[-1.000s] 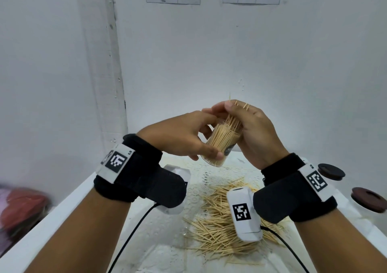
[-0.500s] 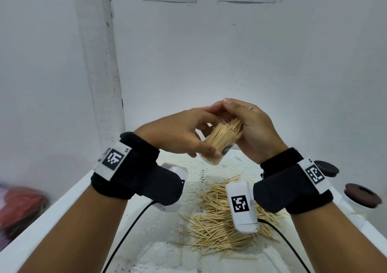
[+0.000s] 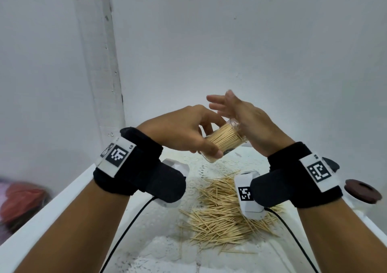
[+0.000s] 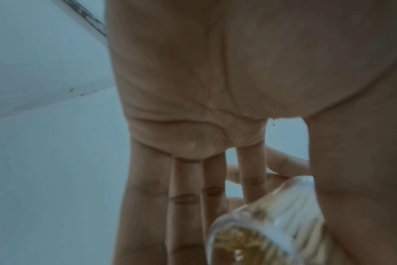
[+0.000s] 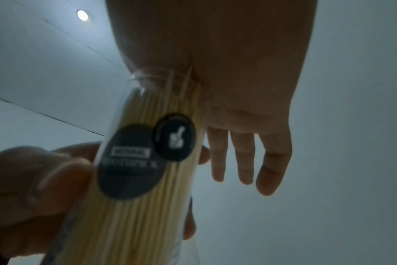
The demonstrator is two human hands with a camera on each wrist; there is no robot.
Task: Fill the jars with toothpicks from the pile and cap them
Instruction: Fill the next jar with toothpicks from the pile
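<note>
The right hand has opened flat against the mouth of the jar, which the left hand still grips.

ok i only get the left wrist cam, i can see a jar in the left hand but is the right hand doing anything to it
observer: yes, the right hand is flat with its fingers straight, and its palm is against the mouth of the jar.
operator: is it capped
observer: no. A dark brown cap sits off to the right, past the right wrist.
operator: any loose toothpicks on the table
observer: yes, a pile of toothpicks lies on the table below both hands.
</note>
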